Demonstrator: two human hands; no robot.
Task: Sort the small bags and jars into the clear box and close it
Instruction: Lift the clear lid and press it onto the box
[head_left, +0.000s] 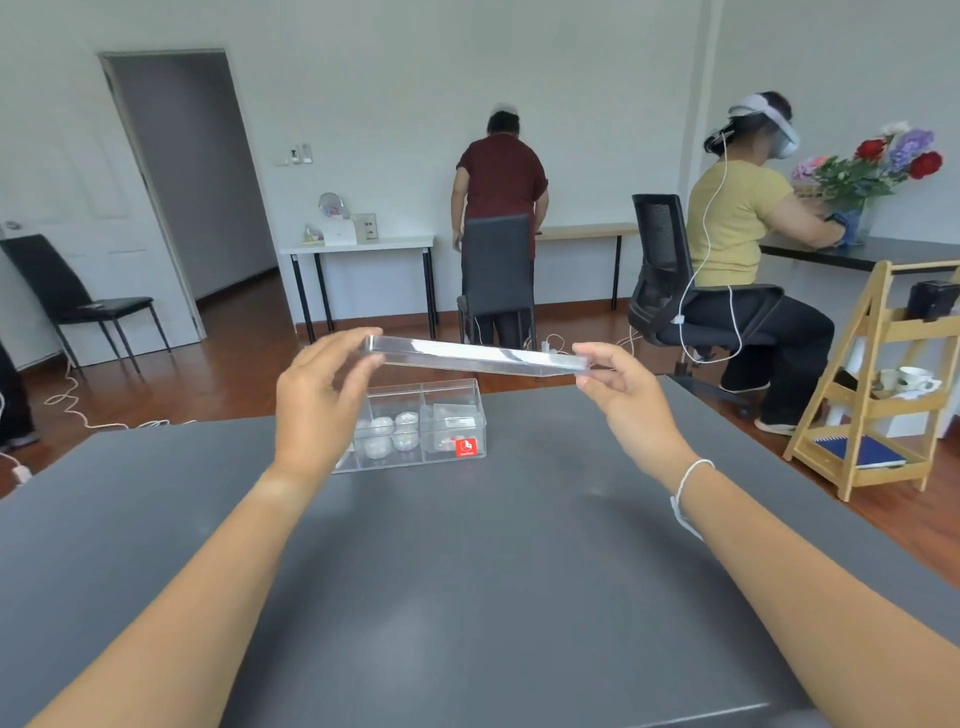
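The flat clear plastic lid (475, 357) is held in the air by both hands, one at each short end: the left hand (317, 400) pinches the left end betw. thumb and fingers (363, 345), and the right hand (631, 400) pinches the right end the same way, so both sets of fingers are pressed on the lid, not spread. The lid's long axis runs left to right, a little tilted, w/ the right end lower. The clear plastic box with a red sticker (423, 423) stands open on the dark grey desk (493, 571), below the lid and somewhat to the left of its middle; its long axis also goes approx. left to right, so the lid is already nearly parallel to it. The left hand is nearer to the box and partly covers its left end; the right hand is well apart to the right. I judge the coming move needs the lid to go down and a bit left to meet the rim. Count: 1 lid, 1 box, 2 compartments seen (a 3rd may be hidden by the left hand). In the left one are about 4 small clear jars (389, 434); in the right one are small clear bags (451, 421), no. cannot be told. No loose bag or jar is seen on the desk.
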